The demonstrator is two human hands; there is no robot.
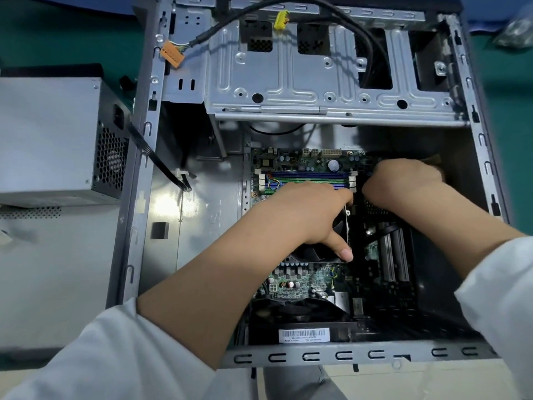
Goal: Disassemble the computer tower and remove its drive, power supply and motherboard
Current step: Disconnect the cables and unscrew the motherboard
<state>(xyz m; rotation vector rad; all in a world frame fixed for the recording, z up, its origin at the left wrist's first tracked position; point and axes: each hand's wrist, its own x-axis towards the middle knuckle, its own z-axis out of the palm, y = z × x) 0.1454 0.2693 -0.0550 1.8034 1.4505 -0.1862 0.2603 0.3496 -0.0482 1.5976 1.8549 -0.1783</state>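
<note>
Inside, tower case point(288, 356) holding motherboard point(302, 280) (both hands upon it)

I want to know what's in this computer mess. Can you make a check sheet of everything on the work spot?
Surface: green mat under the open tower case.
Job's things: motherboard in the case; power supply out, left of the case; drive cage shows no drive.
Clutter: something crinkly top right, too blurred to name.
Hands: left hand rests on the cooler fan, thumb pointing down; right hand curled over the board, its fingers hidden.
Cables: black cables over the cage, loose orange plug, yellow plug, flat black cable.
Surroundings: nothing seen.
</note>
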